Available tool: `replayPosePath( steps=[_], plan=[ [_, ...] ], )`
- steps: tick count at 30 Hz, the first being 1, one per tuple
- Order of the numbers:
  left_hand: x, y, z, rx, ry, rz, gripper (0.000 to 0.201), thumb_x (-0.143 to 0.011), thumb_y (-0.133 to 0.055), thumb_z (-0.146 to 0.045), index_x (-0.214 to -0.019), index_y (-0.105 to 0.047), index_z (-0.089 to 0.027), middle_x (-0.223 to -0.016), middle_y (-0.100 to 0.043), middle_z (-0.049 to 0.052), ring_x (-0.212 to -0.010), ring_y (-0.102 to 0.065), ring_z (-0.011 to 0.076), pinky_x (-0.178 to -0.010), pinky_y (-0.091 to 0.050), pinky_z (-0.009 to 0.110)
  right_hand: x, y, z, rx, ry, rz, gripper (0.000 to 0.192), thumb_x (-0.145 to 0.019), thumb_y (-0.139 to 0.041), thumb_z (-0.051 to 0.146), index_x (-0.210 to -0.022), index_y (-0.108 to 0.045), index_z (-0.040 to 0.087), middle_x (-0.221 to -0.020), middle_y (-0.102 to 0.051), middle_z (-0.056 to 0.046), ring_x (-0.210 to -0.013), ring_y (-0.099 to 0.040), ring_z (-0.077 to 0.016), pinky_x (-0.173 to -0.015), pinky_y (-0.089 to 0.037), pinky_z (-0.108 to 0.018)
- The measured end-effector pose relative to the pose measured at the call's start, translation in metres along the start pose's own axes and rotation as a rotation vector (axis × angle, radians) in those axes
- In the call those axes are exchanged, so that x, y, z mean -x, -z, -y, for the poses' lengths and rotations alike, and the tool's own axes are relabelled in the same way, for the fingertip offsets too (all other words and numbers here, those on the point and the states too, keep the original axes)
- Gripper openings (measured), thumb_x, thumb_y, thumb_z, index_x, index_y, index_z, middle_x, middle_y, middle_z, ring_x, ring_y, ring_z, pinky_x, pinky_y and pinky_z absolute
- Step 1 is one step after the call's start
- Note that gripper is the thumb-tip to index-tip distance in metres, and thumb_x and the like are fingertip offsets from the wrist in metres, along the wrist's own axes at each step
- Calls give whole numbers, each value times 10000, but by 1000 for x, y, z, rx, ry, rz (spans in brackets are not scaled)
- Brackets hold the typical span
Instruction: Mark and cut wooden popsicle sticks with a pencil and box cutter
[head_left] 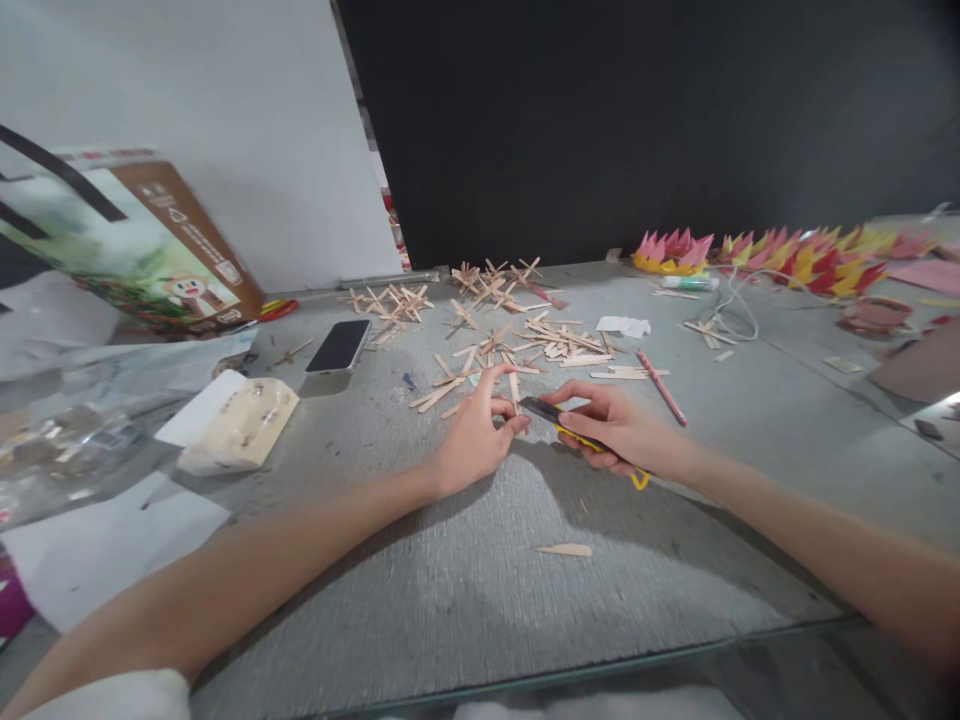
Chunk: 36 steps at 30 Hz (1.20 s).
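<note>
Between the thumb and fingers of my left hand (480,435) is a wooden craft stick (514,388), held roughly upright. My right hand (619,425) is wrapped round a yellow and black utility knife (574,430). Its dark blade points left and lies close against the stick; whether it touches, I cannot tell. A pointed piece of craft stick (566,550) lies on the grey table nearer to me. Just beyond my hands is a loose pile of craft sticks (562,342), several of them crossed into star shapes (491,288).
On the left are a phone (339,347), a tissue pack (244,425), a printed bag (180,250) and plastic wrappings (67,450). To the right lie a pink pencil (661,388), a glue stick (690,283), a white cable (739,310) and paper flowers (810,260). The table's glass edge (600,668) runs along the front.
</note>
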<state>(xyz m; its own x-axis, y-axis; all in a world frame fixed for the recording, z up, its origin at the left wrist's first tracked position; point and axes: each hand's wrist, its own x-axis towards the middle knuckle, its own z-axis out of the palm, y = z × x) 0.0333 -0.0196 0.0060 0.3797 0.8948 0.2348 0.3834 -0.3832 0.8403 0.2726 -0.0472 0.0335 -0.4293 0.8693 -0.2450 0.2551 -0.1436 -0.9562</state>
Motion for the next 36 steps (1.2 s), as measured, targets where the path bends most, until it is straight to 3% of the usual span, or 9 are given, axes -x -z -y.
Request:
replayPosePath(
  steps=[5,8,12,15,19,22,26,31,36],
  plan=[
    [1,-2,-3,6,21,16,595,-984,-651,-243,-1520,-393,-255,-783,-769,-65,-765,-734,171,-849,-526,301,2,-1,8,405,169,-96,352,-1058,-582,444,-1364,-634,277,-824,-674,12,-537,-506,-106,-477,-387,-234],
    [0,-2,-3,-7,29,29,584,-987,-644,-246,-1519,-404,-260,-769,-760,-72,-742,-717,165,-824,-523,296,7,4,14,609,253,-134,359,-1064,-552,400,-1369,-673,254,-799,-699,-3,-600,-556,-133,-550,-406,-256],
    [-2,-1,0,2,72,46,611,-992,-660,-270,-1539,-390,-240,-770,-760,-68,-739,-717,175,-805,-528,309,16,19,21,602,226,-223,414,-1054,-550,451,-1405,-657,259,-785,-689,-3,-549,-525,-136,-528,-392,-274],
    [-3,-2,2,-55,-23,142,599,-954,-757,-290,-1497,-505,-268,-920,-793,-34,-960,-749,198,-984,-526,350,21,33,27,545,234,-280,493,-1040,-571,493,-1483,-610,281,-875,-721,-24,-508,-505,-125,-524,-425,-299],
    [-5,-3,6,-278,-126,174,512,-838,-916,-450,-1281,-738,-264,-1273,-734,62,-1332,-601,299,-1161,-469,443,24,52,30,701,193,-97,542,-1056,-561,491,-1579,-575,348,-893,-758,-20,-569,-605,-149,-718,-561,-377],
    [-6,-5,10,-360,-166,207,493,-838,-897,-575,-1213,-798,-271,-1451,-635,87,-1442,-504,336,-1240,-406,511,23,62,26,841,172,15,508,-1081,-535,489,-1578,-598,403,-880,-789,0,-640,-673,-167,-903,-575,-435],
    [-8,-4,15,-383,-212,255,466,-881,-836,-634,-1200,-818,-295,-1513,-614,83,-1485,-471,353,-1258,-374,566,17,57,21,912,208,114,451,-1088,-519,472,-1498,-697,411,-1009,-849,-8,-770,-738,-206,-877,-565,-370],
    [-9,-3,10,-407,-215,288,437,-877,-861,-572,-1220,-816,-306,-1538,-618,77,-1480,-487,358,-1258,-372,582,14,43,21,930,290,150,437,-1077,-540,377,-1472,-727,381,-1269,-829,-40,-968,-785,-247,-911,-545,-343],
    [-8,-1,6,-416,-185,308,445,-883,-858,-544,-1251,-808,-298,-1559,-600,85,-1497,-470,357,-1271,-352,584,14,45,19,902,319,172,443,-1062,-550,354,-1465,-732,381,-1207,-847,-30,-954,-782,-243,-880,-556,-334]
  ],
)
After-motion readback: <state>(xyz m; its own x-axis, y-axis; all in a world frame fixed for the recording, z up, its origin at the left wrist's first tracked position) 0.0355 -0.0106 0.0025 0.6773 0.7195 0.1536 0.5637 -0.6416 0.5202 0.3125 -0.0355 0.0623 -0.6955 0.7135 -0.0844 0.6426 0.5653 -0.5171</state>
